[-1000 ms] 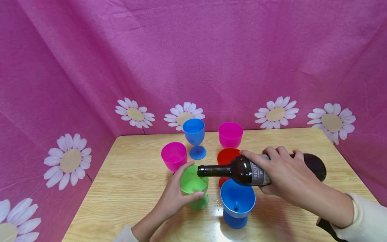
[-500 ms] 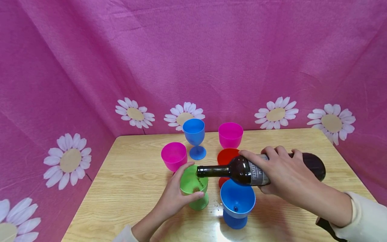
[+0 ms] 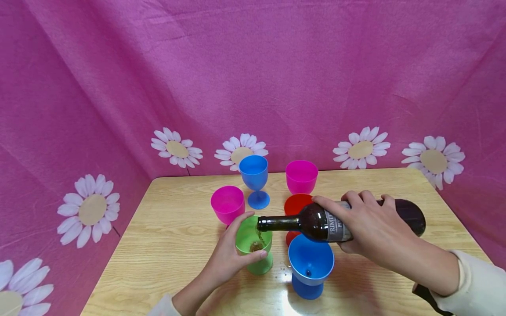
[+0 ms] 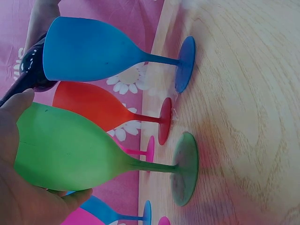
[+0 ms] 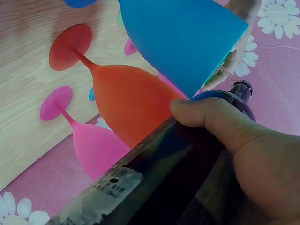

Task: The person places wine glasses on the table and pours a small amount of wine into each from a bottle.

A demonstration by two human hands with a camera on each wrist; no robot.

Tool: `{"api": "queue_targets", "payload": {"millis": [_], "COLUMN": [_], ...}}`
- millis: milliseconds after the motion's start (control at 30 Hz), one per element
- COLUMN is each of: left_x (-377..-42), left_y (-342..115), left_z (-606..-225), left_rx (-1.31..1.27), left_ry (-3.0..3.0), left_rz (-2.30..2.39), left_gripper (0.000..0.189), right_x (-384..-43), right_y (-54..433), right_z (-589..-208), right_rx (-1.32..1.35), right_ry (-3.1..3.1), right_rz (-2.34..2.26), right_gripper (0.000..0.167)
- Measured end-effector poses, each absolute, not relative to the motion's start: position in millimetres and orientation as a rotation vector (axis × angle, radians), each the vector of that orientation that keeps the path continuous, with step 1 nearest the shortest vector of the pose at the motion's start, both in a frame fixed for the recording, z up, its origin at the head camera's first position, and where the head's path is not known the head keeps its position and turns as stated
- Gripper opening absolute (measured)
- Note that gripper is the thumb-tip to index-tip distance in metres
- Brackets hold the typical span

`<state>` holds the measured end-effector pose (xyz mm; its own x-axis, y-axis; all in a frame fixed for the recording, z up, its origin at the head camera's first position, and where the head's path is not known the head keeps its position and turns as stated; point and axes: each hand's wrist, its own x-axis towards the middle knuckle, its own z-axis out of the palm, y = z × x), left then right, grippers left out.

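Note:
A dark wine bottle [image 3: 316,222] lies nearly level in my right hand [image 3: 373,226], which grips it round the label. Its mouth is over the rim of a green goblet [image 3: 262,263], and a thin brownish stream falls inside, with a small foamy patch at the bottom. My left hand [image 3: 227,254] holds the green goblet's bowl between thumb and fingers; in the left wrist view the green goblet [image 4: 70,150] stands upright on its foot. Beneath the bottle, nearer me, stands a blue goblet [image 3: 310,259] with a dark drop inside. Behind the bottle, a red goblet [image 3: 296,204] is partly hidden.
Behind the green goblet stand a pink goblet [image 3: 227,204] and another blue goblet [image 3: 254,171]. A second pink goblet [image 3: 301,175] is at the back, behind the red one. Small droplets lie on the wooden table [image 3: 178,219]. A pink curtain [image 3: 253,79] with daisies hangs behind.
The stream from the bottle has become plainer, and a brownish foamy patch has appeared in the green goblet. The bottle has shifted very slightly left; the left hand has stayed put.

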<state>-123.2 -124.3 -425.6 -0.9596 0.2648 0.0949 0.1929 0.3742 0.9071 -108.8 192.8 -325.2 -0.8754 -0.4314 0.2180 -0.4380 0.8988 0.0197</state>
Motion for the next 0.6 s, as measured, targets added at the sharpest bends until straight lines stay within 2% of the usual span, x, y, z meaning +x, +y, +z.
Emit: {"api": "queue_targets", "payload": {"millis": [600], "left_x": [-123.7], "left_y": [-124.7], "left_z": [-427.2], "left_rx": [0.418], "left_ry": [2.546], "left_rz": [1.658], "left_gripper": [0.089], "right_x": [-108.9], "right_y": [192.2], "right_z": [-325.4], "right_rx": [0.658], "right_ry": [-2.850], "right_rz": [0.035], "right_gripper": [0.113]}}
